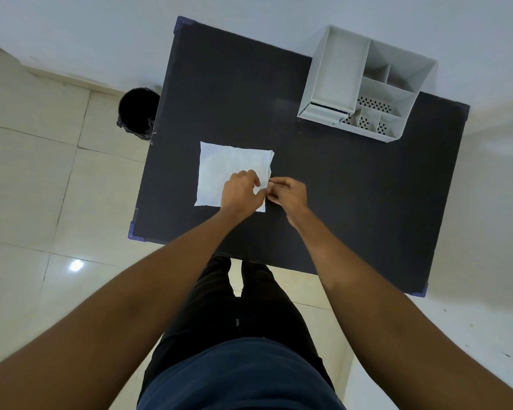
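Note:
A white square napkin [225, 164] lies flat on the black table [353, 184], left of the middle. My left hand [242, 192] rests over the napkin's near right part, its fingers curled and pinching the right edge. Just to the right, my right hand [288, 192] pinches that same edge, fingertips close to those of the left hand. The right edge of the napkin looks slightly lifted and creased near its far corner. The near right corner is partly hidden under my hands.
A white plastic organizer [365, 84] with several compartments stands at the table's far right. A black bin [138, 112] sits on the tiled floor [27, 179] by the table's far left side. My legs stand at the table's near edge.

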